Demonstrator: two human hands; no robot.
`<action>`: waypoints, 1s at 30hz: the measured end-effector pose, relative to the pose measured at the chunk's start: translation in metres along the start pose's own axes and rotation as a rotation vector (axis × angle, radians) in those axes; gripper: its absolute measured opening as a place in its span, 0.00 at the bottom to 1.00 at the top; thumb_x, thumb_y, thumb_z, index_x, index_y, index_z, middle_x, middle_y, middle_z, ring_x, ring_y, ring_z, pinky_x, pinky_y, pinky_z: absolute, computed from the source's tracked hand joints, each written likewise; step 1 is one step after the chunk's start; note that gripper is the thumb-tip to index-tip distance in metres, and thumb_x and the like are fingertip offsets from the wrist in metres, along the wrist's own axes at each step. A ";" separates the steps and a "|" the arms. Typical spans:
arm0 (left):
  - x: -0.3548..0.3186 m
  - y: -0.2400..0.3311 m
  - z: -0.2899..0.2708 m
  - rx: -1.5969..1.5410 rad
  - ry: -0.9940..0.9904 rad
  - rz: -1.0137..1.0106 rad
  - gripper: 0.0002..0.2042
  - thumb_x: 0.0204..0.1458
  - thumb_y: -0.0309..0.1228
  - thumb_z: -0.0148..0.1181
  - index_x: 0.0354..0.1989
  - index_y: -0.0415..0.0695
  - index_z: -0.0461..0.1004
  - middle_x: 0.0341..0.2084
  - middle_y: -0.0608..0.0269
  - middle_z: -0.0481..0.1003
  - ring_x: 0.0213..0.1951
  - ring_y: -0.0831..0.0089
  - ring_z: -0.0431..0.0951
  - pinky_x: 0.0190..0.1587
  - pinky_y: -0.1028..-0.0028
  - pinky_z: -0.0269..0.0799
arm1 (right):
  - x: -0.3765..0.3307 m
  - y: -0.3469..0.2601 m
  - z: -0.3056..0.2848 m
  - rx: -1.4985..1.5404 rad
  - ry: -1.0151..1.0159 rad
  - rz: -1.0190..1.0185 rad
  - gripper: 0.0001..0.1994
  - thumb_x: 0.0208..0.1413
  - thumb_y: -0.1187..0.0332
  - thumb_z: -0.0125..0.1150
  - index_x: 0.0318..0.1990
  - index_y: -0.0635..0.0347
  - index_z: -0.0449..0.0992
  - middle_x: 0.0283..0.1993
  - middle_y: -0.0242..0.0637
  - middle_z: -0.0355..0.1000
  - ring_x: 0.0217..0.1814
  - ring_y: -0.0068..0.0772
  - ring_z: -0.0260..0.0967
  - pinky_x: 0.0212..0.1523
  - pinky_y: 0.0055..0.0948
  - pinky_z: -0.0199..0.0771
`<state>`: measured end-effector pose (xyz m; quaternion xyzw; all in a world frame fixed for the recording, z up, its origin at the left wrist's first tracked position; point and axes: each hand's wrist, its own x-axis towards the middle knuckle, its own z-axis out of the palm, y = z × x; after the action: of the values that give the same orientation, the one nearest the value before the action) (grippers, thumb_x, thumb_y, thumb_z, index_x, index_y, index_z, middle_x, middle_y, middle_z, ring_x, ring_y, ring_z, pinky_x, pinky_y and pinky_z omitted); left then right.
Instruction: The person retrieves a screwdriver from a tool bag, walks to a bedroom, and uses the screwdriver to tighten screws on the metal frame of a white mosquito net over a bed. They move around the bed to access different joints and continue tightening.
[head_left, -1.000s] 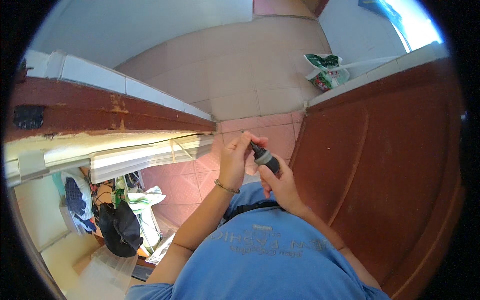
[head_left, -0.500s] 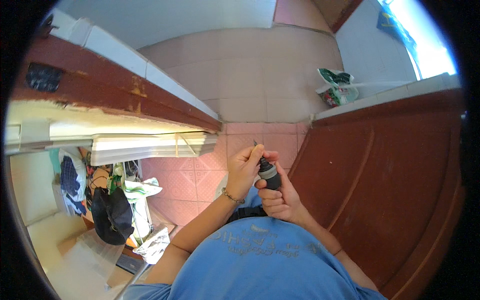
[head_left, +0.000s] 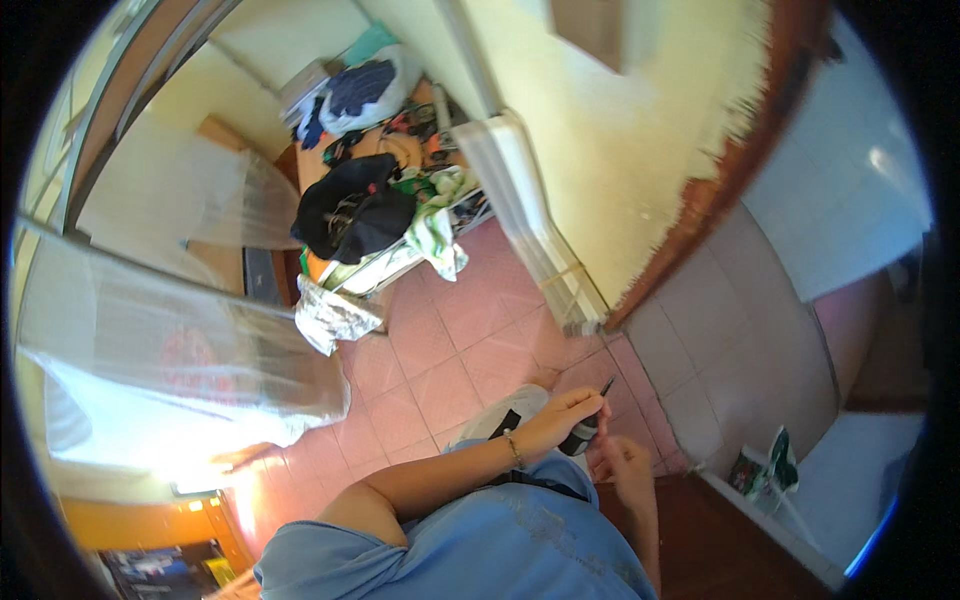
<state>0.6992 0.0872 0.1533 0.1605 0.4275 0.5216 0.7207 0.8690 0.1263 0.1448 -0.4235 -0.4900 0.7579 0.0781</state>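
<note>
My left hand, with a bracelet at the wrist, is closed around the front of a black-and-grey drill. Its thin dark bit sticks out past my fingers, pointing up and to the right. Close beside the drill's body is my right hand, its fingers curled and a little blurred. Whether those fingers hold anything is hidden. The drill's lower part is not visible behind my hands.
A stack of long pale panels leans by the yellow wall to the doorway. Beyond it, a cluttered table bears a black hat. White netting hangs at the left; a brown door stands at the lower right.
My view has swung left, bringing the cluttered room to the middle. My right hand has let go of the drill's back end; the left now holds it by the front.
</note>
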 end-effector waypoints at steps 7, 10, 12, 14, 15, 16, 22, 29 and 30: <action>-0.069 0.034 -0.085 -0.343 -0.164 -0.210 0.14 0.59 0.40 0.46 0.31 0.41 0.69 0.22 0.60 0.72 0.17 0.74 0.72 0.19 0.78 0.68 | 0.066 -0.045 0.092 0.174 -0.073 -0.228 0.13 0.61 0.69 0.47 0.42 0.69 0.74 0.35 0.38 0.74 0.32 0.23 0.69 0.37 0.24 0.70; -0.099 0.062 -0.135 -0.460 -0.156 -0.161 0.15 0.58 0.41 0.48 0.33 0.40 0.69 0.24 0.59 0.72 0.17 0.75 0.71 0.21 0.78 0.69 | 0.101 -0.069 0.152 0.118 -0.236 -0.203 0.11 0.60 0.70 0.48 0.41 0.70 0.74 0.37 0.38 0.74 0.36 0.25 0.69 0.40 0.24 0.70; -0.124 0.077 -0.168 -0.418 -0.023 -0.057 0.15 0.57 0.42 0.49 0.35 0.40 0.69 0.23 0.60 0.71 0.17 0.76 0.70 0.21 0.79 0.69 | 0.120 -0.083 0.190 0.027 -0.269 -0.184 0.11 0.59 0.71 0.48 0.41 0.70 0.74 0.38 0.39 0.74 0.37 0.26 0.70 0.41 0.24 0.70; -0.148 0.092 -0.200 -0.319 0.096 0.008 0.15 0.56 0.41 0.51 0.38 0.40 0.69 0.23 0.61 0.70 0.15 0.78 0.68 0.18 0.82 0.64 | 0.143 -0.097 0.230 -0.128 -0.240 -0.188 0.10 0.58 0.73 0.49 0.40 0.71 0.74 0.38 0.39 0.74 0.38 0.27 0.70 0.41 0.25 0.70; -0.159 0.099 -0.217 -0.397 0.058 0.026 0.15 0.56 0.41 0.52 0.38 0.40 0.69 0.23 0.61 0.70 0.15 0.79 0.67 0.16 0.82 0.62 | 0.153 -0.104 0.249 -0.102 -0.332 -0.183 0.10 0.58 0.73 0.48 0.40 0.71 0.74 0.38 0.40 0.74 0.37 0.27 0.70 0.41 0.25 0.71; -0.169 0.105 -0.234 -0.463 0.005 0.054 0.15 0.56 0.41 0.52 0.38 0.40 0.69 0.22 0.61 0.70 0.15 0.79 0.67 0.15 0.82 0.60 | 0.162 -0.113 0.268 -0.072 -0.419 -0.177 0.10 0.58 0.74 0.48 0.40 0.70 0.74 0.39 0.40 0.74 0.36 0.26 0.70 0.40 0.24 0.71; -0.204 0.123 -0.287 -0.827 -0.317 0.112 0.16 0.57 0.44 0.47 0.36 0.41 0.68 0.19 0.61 0.68 0.10 0.82 0.60 0.10 0.84 0.51 | 0.207 -0.147 0.349 -0.101 -0.843 -0.111 0.09 0.58 0.76 0.46 0.41 0.70 0.73 0.40 0.40 0.73 0.34 0.24 0.70 0.36 0.22 0.71; -0.208 0.156 -0.324 -0.612 0.293 0.191 0.13 0.56 0.39 0.54 0.37 0.41 0.68 0.20 0.63 0.69 0.15 0.82 0.63 0.13 0.85 0.50 | 0.264 -0.149 0.402 -0.134 -0.784 -0.071 0.09 0.59 0.76 0.44 0.37 0.69 0.73 0.36 0.37 0.72 0.30 0.22 0.68 0.34 0.21 0.70; -0.206 0.164 -0.328 -0.628 0.326 0.215 0.11 0.54 0.35 0.56 0.38 0.41 0.69 0.19 0.65 0.69 0.16 0.83 0.64 0.15 0.85 0.52 | 0.273 -0.152 0.407 -0.186 -0.789 -0.098 0.10 0.60 0.74 0.45 0.36 0.69 0.73 0.35 0.35 0.72 0.31 0.21 0.68 0.34 0.20 0.69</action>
<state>0.3228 -0.0998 0.1650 -0.1097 0.3367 0.7186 0.5985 0.3599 0.0742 0.1786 -0.0819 -0.5685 0.8100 -0.1185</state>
